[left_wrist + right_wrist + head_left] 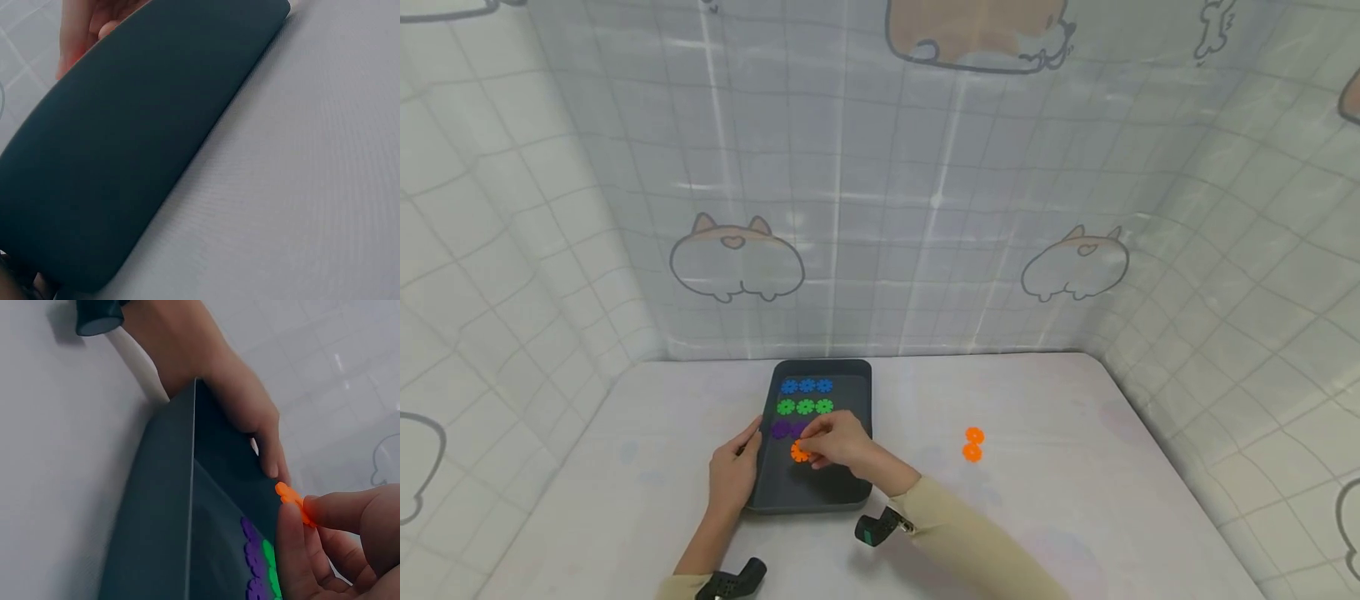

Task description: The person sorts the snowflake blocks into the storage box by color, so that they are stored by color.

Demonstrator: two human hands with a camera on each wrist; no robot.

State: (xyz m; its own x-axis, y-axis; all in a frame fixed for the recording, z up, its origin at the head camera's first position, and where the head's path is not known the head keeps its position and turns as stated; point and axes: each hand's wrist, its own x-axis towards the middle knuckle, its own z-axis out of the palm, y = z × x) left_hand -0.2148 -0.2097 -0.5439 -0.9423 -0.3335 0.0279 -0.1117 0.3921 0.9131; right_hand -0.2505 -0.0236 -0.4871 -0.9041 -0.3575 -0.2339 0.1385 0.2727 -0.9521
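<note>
A dark grey tray [850, 492] lies on the table. My left hand [733, 477] grips its left side, with the thumb by the rim. My right hand [842, 440] is over the lower half of the tray and pinches an orange flower-shaped disc [291, 499] between thumb and fingers. Inside the tray, rows of similar discs run across: blue discs [807, 386] at the far end, green discs [805, 407] below them, then purple discs [781, 429], partly hidden by my right hand. In the left wrist view the tray's outer wall [137, 125] covers much of the picture.
Two more orange flower-shaped discs [973, 452] lie together on the white tabletop [1075, 467], right of the tray. A tiled-pattern curtain [880, 208] with cartoon dogs encloses the back and sides of the table.
</note>
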